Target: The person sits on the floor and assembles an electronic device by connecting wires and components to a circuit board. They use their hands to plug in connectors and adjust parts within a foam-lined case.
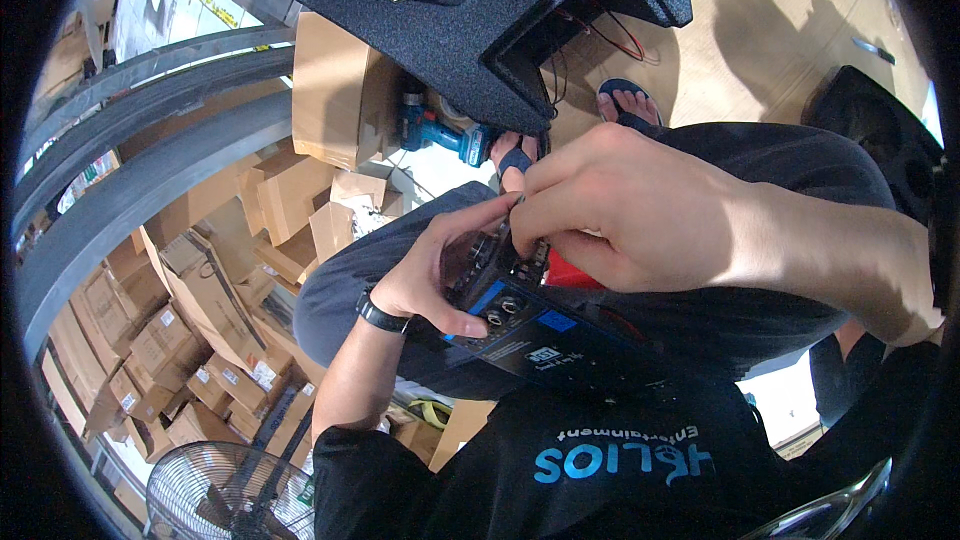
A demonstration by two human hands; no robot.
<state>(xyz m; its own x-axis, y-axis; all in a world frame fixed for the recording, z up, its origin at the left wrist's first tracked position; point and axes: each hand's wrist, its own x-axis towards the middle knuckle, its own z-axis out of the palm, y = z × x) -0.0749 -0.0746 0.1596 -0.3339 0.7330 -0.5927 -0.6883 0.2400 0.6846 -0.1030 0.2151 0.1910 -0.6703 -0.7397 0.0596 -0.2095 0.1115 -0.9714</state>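
A black amplifier panel (pixel 545 352) with blue printed areas and round sockets lies tilted across my lap. My left hand (pixel 430 285), with a dark band on its wrist, grips the panel's far left end, the thumb on the printed face and the fingers round the edge. Over the same end, my right hand (pixel 610 215) is closed, its fingertips bent down among small parts on the panel's inner side. Whatever those fingertips pinch is hidden. A red part (pixel 572 277) shows just beneath the right hand.
A black speaker cabinet (pixel 480 30) stands ahead, with red and black wires (pixel 615 40) coming from its opening. A teal cordless drill (pixel 440 135) lies beside a cardboard box (pixel 340 90). Many cartons (pixel 190 290) are at left, a fan (pixel 225 490) at lower left.
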